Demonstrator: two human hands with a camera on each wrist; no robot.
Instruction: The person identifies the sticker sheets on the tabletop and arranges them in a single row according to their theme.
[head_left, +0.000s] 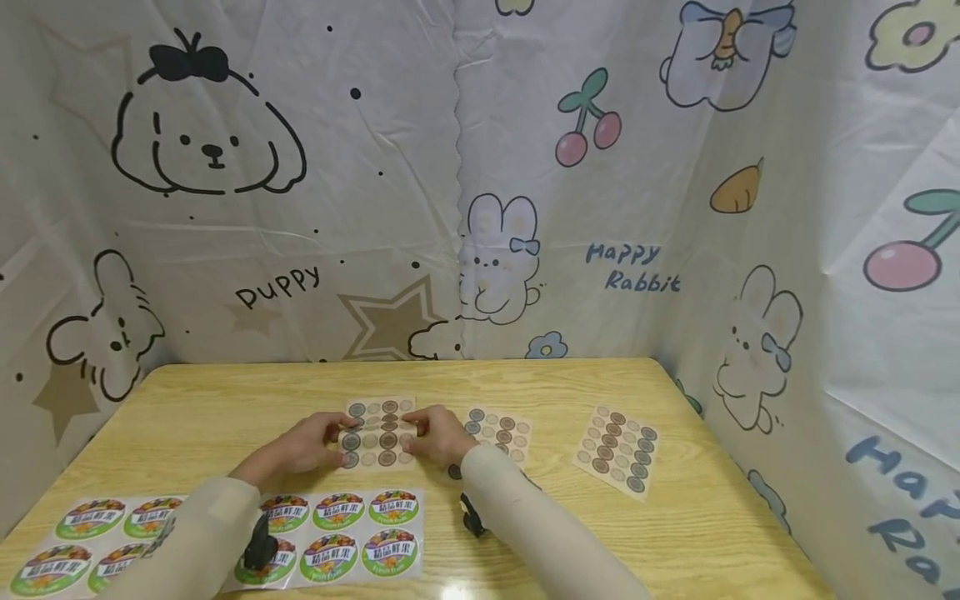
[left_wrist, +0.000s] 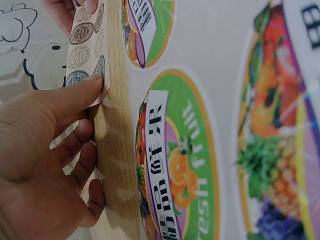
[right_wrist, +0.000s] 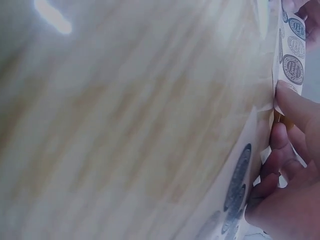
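Observation:
Between my two hands is a beige sheet of round stickers (head_left: pixel 375 454), with dark grey, brown and pale circles in columns. My left hand (head_left: pixel 311 443) pinches its left edge, the thumb lying on the printed face in the left wrist view. At the opposite edge my right hand (head_left: pixel 442 435) grips the sheet between thumb and fingers. The sheet looks bent across its middle, a little above the table. A second sticker sheet (head_left: pixel 517 429) lies just right of my right hand, partly hidden by the hand and sleeve.
A third round-sticker sheet (head_left: pixel 618 452) lies askew farther right. In front, large fruit-label sheets (head_left: pixel 414 533) with green oval labels spread under my left forearm. The wooden table (head_left: pixel 247 392) ends at a printed cloth (head_left: pixel 375 208) behind and at both sides.

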